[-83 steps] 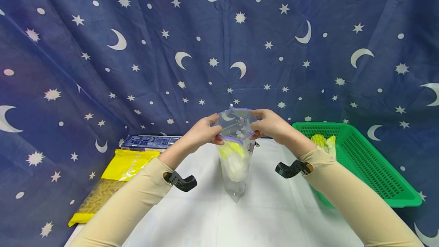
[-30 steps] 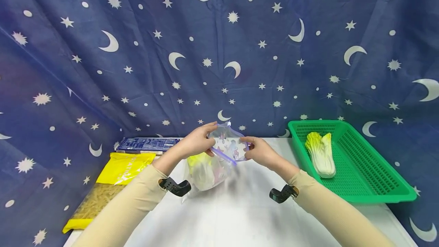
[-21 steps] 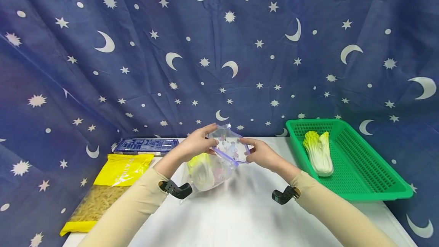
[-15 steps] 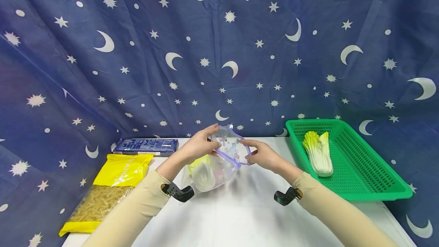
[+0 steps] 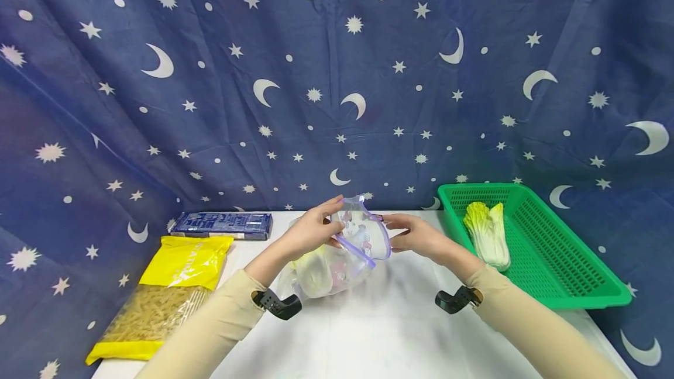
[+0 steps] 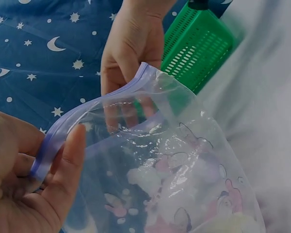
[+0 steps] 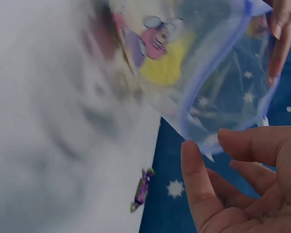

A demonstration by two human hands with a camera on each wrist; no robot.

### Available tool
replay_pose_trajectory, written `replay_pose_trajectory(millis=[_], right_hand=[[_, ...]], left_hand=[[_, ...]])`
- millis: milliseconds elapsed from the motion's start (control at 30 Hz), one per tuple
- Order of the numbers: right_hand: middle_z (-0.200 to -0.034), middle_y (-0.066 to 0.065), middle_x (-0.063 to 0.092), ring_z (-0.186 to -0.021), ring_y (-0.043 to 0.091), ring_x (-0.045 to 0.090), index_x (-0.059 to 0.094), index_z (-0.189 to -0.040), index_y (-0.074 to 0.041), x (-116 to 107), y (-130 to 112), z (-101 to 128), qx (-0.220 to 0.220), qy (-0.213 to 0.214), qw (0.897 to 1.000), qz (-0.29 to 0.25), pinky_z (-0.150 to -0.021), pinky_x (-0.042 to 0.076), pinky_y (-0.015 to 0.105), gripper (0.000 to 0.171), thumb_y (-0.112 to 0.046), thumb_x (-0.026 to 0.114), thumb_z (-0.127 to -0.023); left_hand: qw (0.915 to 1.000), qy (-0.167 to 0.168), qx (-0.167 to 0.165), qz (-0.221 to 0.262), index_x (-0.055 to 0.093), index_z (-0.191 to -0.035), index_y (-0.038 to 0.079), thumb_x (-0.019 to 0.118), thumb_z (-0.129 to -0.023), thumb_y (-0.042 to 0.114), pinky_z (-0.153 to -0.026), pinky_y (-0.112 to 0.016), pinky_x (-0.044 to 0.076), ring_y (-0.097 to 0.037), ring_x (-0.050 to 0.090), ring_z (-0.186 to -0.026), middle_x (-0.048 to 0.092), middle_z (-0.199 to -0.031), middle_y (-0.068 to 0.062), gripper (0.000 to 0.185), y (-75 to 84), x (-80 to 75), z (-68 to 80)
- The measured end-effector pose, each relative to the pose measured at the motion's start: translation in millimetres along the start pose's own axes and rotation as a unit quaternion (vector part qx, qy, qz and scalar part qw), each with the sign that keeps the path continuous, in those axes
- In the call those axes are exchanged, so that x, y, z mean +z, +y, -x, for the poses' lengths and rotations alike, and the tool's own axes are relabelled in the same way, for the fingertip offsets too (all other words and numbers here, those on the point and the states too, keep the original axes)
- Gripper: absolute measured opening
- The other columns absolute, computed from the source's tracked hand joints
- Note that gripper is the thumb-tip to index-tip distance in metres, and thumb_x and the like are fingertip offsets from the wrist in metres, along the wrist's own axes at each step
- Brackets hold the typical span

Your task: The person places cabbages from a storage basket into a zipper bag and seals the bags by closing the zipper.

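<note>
A clear zip bag (image 5: pixel 344 253) with a purple zip rim and cartoon prints lies tilted on the white table (image 5: pixel 389 332), its mouth raised toward the right. Inside it shows a pale yellow-green cabbage (image 5: pixel 313 268). My left hand (image 5: pixel 316 233) pinches the purple rim between thumb and fingers, as the left wrist view shows (image 6: pixel 29 184). My right hand (image 5: pixel 418 237) sits at the rim's right end with loosely curved fingers. In the right wrist view this hand (image 7: pixel 247 184) is spread beside the bag (image 7: pixel 184 58); I cannot tell if it touches.
A green slotted basket (image 5: pixel 579 285) at the right holds another cabbage (image 5: pixel 487 238). A yellow pasta bag (image 5: pixel 163 291) and a blue box (image 5: pixel 221 225) lie at the left. A small wrapped candy (image 7: pixel 141 189) lies by the table edge. Star-print blue cloth hangs behind.
The bag came down from hanging upright between both hands and now leans on the table. My right hand has loosened from the rim and shifted slightly right; the left keeps its pinch.
</note>
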State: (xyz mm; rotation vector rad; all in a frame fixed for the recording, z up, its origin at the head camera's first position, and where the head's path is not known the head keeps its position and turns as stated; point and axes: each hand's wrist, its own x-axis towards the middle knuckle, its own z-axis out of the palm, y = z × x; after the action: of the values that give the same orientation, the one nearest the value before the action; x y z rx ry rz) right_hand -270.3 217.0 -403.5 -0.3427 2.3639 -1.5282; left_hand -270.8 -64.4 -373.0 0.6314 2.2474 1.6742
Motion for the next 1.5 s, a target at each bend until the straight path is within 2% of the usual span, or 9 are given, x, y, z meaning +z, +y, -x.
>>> replay_pose_trajectory(millis=[100,200,333,533,767,900,1100,1367,1500], right_hand=[[-0.152,0.030,0.042,-0.121,0.039,0.061,0.038,-0.155,0.003,-12.3,-2.1,3.5,0.013,0.006,1.000,-0.002,-0.096,0.058,0.045,0.065,-0.002,0.064,-0.095],[-0.153,0.029,0.040,-0.125,0.041,0.059,0.034,-0.156,0.002,-27.2,-2.9,7.8,0.022,0.018,1.000,-0.003,-0.099,0.056,0.046,0.068,-0.007,0.066,-0.097],[-0.155,0.031,0.036,-0.132,0.047,0.050,0.030,-0.158,0.004,-51.1,-2.7,15.4,0.017,0.036,0.999,-0.019,-0.100,0.055,0.046,0.069,-0.009,0.065,-0.100],[-0.156,0.033,0.031,-0.138,0.049,0.041,0.021,-0.160,0.006,-91.0,-0.8,32.5,0.018,0.063,0.997,-0.050,-0.103,0.054,0.045,0.069,-0.010,0.059,-0.104],[-0.156,0.033,0.030,-0.134,0.039,0.048,0.016,-0.161,0.004,-127.8,12.2,47.2,0.030,0.091,0.995,-0.030,-0.105,0.052,0.044,0.074,-0.016,0.060,-0.105],[-0.159,0.033,0.027,-0.136,0.038,0.047,0.011,-0.162,0.003,-144.7,23.5,49.3,0.056,0.098,0.994,-0.007,-0.107,0.050,0.046,0.079,-0.021,0.060,-0.105],[-0.162,0.036,0.013,-0.145,0.052,0.025,0.001,-0.161,0.005,-169.2,41.5,52.4,0.096,0.100,0.990,0.009,-0.115,0.035,0.062,0.090,-0.027,0.062,-0.104],[-0.162,0.037,-0.011,-0.146,0.060,0.007,-0.015,-0.158,0.003,-194.3,67.2,58.3,0.178,0.119,0.977,0.017,-0.113,0.029,0.072,0.103,-0.040,0.061,-0.103],[-0.160,0.036,-0.017,-0.144,0.062,0.003,-0.020,-0.156,0.004,-200.5,77.5,60.4,0.208,0.115,0.971,0.011,-0.111,0.028,0.075,0.109,-0.046,0.060,-0.102]], left_hand=[[0.9999,0.001,0.012,0.003,0.035,-0.155,-0.005,0.061,-0.098,0.003,-0.077,-0.044,0.063,-0.019,0.060,-0.085,0.023,-0.168,0.002,0.063,-2.3,1.7,0.0],[0.9999,-0.001,0.016,0.006,0.034,-0.156,-0.004,0.062,-0.098,0.003,-0.076,-0.044,0.064,-0.019,0.058,-0.080,0.022,-0.169,0.001,0.065,-3.9,3.2,0.3],[0.9998,-0.007,0.015,0.009,0.036,-0.155,-0.005,0.062,-0.097,0.003,-0.073,-0.036,0.064,-0.018,0.058,-0.081,0.024,-0.168,0.001,0.064,-5.6,5.3,0.4],[0.9998,-0.016,0.008,0.009,0.037,-0.155,-0.003,0.063,-0.098,0.005,-0.073,-0.036,0.064,-0.018,0.059,-0.083,0.026,-0.167,0.002,0.063,-5.9,7.4,1.0],[0.9998,-0.016,0.004,0.011,0.039,-0.155,-0.003,0.062,-0.098,0.004,-0.073,-0.036,0.064,-0.017,0.060,-0.085,0.028,-0.166,0.002,0.061,-6.0,9.1,2.4],[0.9998,-0.016,0.005,0.010,0.039,-0.154,-0.004,0.062,-0.098,0.004,-0.072,-0.036,0.064,-0.018,0.060,-0.085,0.028,-0.167,-0.001,0.061,-6.6,9.6,2.8],[0.9999,-0.013,0.003,0.009,0.042,-0.153,-0.004,0.062,-0.098,0.004,-0.073,-0.036,0.064,-0.017,0.060,-0.085,0.030,-0.166,-0.001,0.059,-7.4,9.8,3.6],[0.9998,-0.019,0.001,0.009,0.041,-0.153,-0.004,0.062,-0.098,0.003,-0.072,-0.037,0.064,-0.018,0.061,-0.085,0.030,-0.166,-0.002,0.059,-5.7,10.4,5.6],[0.9997,-0.023,0.003,0.012,0.041,-0.153,-0.005,0.062,-0.098,0.002,-0.073,-0.037,0.064,-0.018,0.061,-0.085,0.030,-0.166,-0.003,0.059,-5.3,10.8,5.7]])
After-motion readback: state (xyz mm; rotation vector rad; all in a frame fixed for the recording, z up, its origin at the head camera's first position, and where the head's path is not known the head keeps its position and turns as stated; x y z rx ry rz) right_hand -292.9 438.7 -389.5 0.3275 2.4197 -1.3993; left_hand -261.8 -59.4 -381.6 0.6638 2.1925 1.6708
